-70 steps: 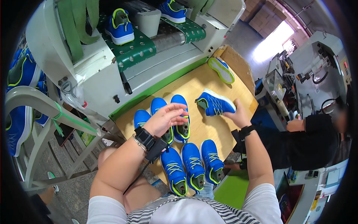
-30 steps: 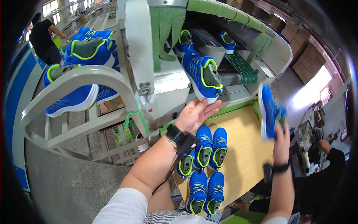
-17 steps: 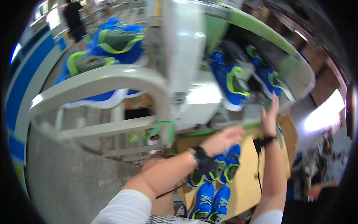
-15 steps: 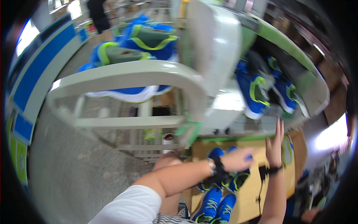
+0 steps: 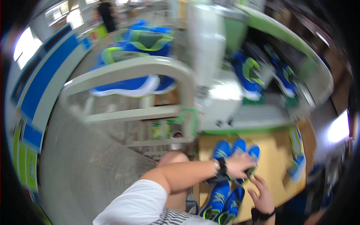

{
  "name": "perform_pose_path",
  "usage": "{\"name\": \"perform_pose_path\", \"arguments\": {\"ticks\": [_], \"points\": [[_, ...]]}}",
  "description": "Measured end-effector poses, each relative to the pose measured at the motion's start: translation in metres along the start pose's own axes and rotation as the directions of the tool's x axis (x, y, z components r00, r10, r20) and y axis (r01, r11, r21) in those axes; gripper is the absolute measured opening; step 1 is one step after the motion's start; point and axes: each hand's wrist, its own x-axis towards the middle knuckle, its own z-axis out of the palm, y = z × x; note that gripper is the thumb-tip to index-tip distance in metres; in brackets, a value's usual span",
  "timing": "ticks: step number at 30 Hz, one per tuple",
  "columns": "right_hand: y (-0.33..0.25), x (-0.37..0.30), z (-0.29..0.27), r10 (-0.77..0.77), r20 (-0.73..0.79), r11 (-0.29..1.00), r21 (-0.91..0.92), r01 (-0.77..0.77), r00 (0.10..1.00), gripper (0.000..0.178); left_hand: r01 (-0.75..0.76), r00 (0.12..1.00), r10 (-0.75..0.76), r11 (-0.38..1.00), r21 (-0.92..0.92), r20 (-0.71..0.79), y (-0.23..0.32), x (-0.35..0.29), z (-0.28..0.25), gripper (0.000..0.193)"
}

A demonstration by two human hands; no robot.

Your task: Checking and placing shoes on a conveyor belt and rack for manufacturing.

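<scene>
Several blue sneakers (image 5: 217,197) with lime trim rest on a light wooden board (image 5: 275,150) in front of me. My left hand (image 5: 240,164) reaches across them, its fingers closed over the sneaker on the right (image 5: 254,151); part of that shoe is hidden under the hand. Just nearer to me, my right hand (image 5: 262,194) holds nothing, with fingers bent and apart close to the same sneaker's heel. Beyond the board, two blue sneakers (image 5: 249,78) sit side by side inside a white and green machine (image 5: 212,48).
A pale curved rail (image 5: 131,67) stands at the left, with more blue sneakers (image 5: 150,39) behind it. At the board's right edge lie a blue and white shoe (image 5: 297,167) and a pale sole-shaped piece (image 5: 295,140). A blue and white cabinet (image 5: 45,82) lines the far left.
My right hand has come down from beside the machine toward me and the sneakers. My left hand has moved slightly over the right sneaker. The whole view has shifted a little.
</scene>
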Motion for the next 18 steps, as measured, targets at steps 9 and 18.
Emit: {"name": "perform_pose_path", "arguments": {"ticks": [9, 18], "points": [[0.058, 0.013, 0.003, 0.043, -0.286, 0.984, -0.153, -0.09, 0.957, 0.049, 0.093, 0.99, -0.099, 0.994, 0.06, 0.096, -0.008, -0.008, -0.011, 0.074], [0.163, 0.018, 0.036, 0.205, -0.62, 0.84, -0.286, -0.461, 0.758, 0.091, 0.085, 0.988, -0.089, 0.996, 0.038, 0.124, -0.008, -0.008, -0.007, 0.074]]}}
